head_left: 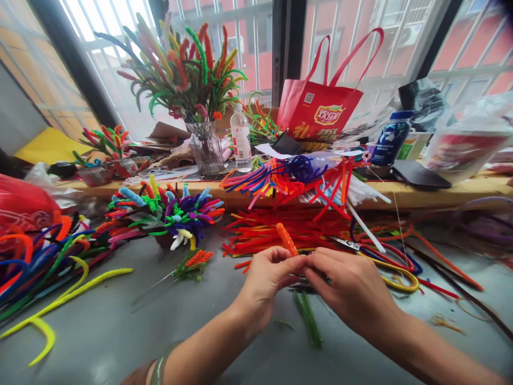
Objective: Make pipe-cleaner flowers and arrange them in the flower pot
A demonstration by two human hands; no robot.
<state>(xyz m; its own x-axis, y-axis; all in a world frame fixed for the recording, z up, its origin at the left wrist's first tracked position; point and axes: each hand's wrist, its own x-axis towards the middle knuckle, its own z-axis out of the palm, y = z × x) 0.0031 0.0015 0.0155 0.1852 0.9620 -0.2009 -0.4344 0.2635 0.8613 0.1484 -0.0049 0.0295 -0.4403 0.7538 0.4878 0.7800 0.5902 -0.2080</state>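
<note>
Both hands meet near the middle of the view, above the grey table. My left hand (266, 283) pinches an orange fuzzy flower piece (286, 239), which points up and to the left from between the fingers. Closed at the lower end of that piece, my right hand (344, 280) has its thumb and fingertips pressed together; what they grip is mostly hidden. Green fuzzy stems (308, 321) lie on the table just beneath the hands. Left of my left hand rests a finished-looking orange and green piece (194, 266) with a thin wire.
Red fuzzy stems (276, 227) lie behind the hands, with yellow-handled scissors (395, 272) to the right. Colourful bundles (176, 214) and yellow stems (76, 291) are on the left. A wooden ledge (481, 188) bears a vase (206, 149), a bottle (240, 140) and a red bag (316, 109).
</note>
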